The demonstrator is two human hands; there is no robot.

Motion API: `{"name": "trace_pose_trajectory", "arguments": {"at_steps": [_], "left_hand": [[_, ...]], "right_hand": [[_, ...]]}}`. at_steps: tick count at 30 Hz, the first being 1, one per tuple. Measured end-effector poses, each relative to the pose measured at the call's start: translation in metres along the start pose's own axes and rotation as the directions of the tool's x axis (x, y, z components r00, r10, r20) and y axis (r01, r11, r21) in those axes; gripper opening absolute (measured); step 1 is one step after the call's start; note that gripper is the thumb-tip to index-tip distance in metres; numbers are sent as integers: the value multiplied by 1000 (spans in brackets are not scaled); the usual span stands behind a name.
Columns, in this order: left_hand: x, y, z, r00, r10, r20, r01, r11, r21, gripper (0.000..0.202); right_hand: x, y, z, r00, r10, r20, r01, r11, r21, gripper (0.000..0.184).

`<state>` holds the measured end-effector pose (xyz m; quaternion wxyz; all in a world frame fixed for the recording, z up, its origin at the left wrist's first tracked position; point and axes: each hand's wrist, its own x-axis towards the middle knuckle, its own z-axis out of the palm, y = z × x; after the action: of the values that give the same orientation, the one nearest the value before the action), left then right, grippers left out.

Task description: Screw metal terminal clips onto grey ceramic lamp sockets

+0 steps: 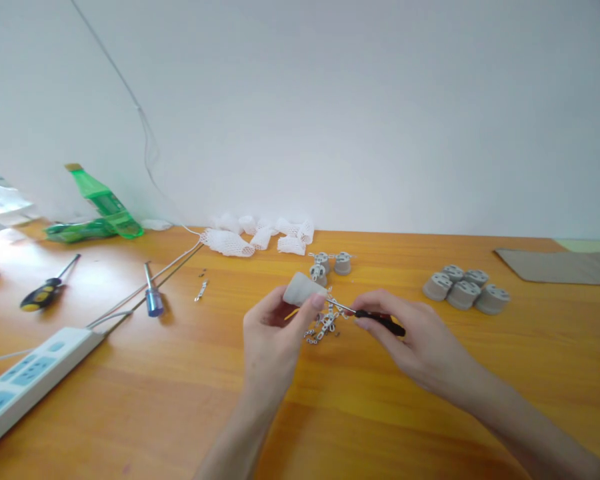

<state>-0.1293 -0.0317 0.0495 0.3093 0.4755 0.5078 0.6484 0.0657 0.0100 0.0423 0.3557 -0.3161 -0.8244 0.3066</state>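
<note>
My left hand (277,327) is closed around a pale grey ceramic socket base (300,288), tilted so its face points to the right. Between the fingers of my right hand (405,327) is a small screwdriver (377,320) with a dark handle. Its thin shaft points left, and the tip meets the socket's face near my left thumb; the exact contact point is too small to make out. On the table beneath lies a pile of small metal strips and clips (327,325). Just behind stand three similar grey sockets (343,265), some with metal strips on top.
Several grey sockets (464,293) cluster at right, near a brown sheet (555,267). White foam netting (230,243) lies along the wall. At left are a yellow-black screwdriver (43,293), a blue screwdriver (153,300), a power strip (35,373), cables and a green bottle (105,203).
</note>
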Motion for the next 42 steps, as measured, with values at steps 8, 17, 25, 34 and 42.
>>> {"name": "trace_pose_trajectory", "arguments": {"at_steps": [8,17,25,34,42], "left_hand": [[-3,-13,15,917,-398,6,353,806,-475,28],[-5,-10,20,881,-472,-18,376,722,-581,37],[-5,-10,19,882,-469,-39,362,730,-580,35],[-5,-10,21,860,-509,-29,389,693,-607,30],[-5,-11,19,847,-531,-22,411,680,-607,25]], "right_hand": [[1,-26,-16,982,-124,-144,86,965,-247,24],[2,-27,-21,971,-149,-184,94,957,-275,26],[1,-29,-18,954,-281,-103,234,915,-328,32],[1,-22,-11,949,-275,-156,207,914,-350,22],[-2,-14,-4,926,-315,-207,189,863,-469,13]]}}
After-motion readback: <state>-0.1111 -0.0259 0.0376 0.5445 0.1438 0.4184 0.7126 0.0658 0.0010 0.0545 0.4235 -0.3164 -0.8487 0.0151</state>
